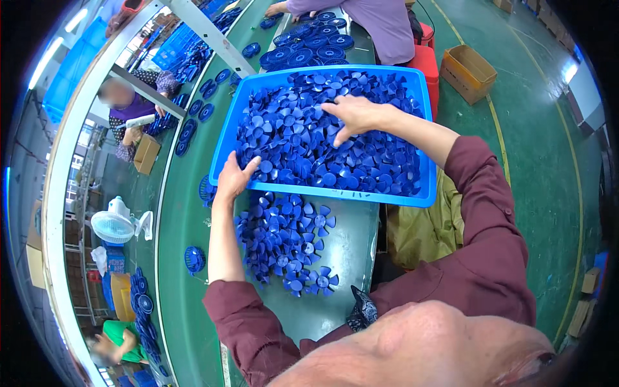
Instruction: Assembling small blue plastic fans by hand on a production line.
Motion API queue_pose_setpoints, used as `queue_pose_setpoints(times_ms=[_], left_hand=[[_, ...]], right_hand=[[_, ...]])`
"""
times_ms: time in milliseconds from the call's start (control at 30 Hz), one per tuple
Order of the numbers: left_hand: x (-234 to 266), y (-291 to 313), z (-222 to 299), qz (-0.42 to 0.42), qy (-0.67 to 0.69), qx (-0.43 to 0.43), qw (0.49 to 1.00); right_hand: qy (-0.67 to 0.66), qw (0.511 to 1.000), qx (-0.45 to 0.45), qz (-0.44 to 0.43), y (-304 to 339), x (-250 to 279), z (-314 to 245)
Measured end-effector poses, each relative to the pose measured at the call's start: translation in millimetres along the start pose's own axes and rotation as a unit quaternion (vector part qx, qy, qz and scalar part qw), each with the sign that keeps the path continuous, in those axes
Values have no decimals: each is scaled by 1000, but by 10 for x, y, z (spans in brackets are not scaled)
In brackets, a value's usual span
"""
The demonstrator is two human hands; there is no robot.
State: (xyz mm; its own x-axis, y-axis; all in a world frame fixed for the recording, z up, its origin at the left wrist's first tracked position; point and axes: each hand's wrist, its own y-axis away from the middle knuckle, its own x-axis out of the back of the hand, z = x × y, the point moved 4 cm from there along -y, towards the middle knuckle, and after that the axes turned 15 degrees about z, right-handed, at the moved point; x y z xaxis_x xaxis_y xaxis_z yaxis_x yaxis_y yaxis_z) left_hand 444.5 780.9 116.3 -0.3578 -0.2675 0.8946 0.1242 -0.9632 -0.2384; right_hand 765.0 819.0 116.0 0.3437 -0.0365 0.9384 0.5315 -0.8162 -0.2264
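Note:
A shallow light-blue plastic bin [422, 90] is heaped with small dark-blue fan blades [303, 142]. My right hand [361, 119] is over the heap, its fingers spread and nothing seen in its grasp. At the bin's near left corner is my left hand [233, 177], thumb and forefinger apart; its other fingers are partly hidden. A loose pile of the same fan blades [280, 238] lies on the green worktable [335, 271] in front of the bin. Some blades at the pile's right edge lie singly.
Round blue fan grilles [316, 42] are stacked beyond the bin, near a person in a purple top [380, 26]. A green conveyor [184, 219] runs along the left, carrying more grilles. A white post [213, 35] rises there. An open cardboard box [469, 72] stands on the floor at right.

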Motion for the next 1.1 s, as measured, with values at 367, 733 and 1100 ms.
queue_pose_setpoints(times_ms=[367,733,1100], left_hand=[[-352,-70,285,-53,246,78,965],[-378,1,384,9,413,108,904],[-127,272,656,59,510,146,846]], right_hand=[[-58,994,34,89,-321,-424,-433],[-205,946,46,245,-577,-751,-550],[-253,932,58,254,-498,-386,-719]])
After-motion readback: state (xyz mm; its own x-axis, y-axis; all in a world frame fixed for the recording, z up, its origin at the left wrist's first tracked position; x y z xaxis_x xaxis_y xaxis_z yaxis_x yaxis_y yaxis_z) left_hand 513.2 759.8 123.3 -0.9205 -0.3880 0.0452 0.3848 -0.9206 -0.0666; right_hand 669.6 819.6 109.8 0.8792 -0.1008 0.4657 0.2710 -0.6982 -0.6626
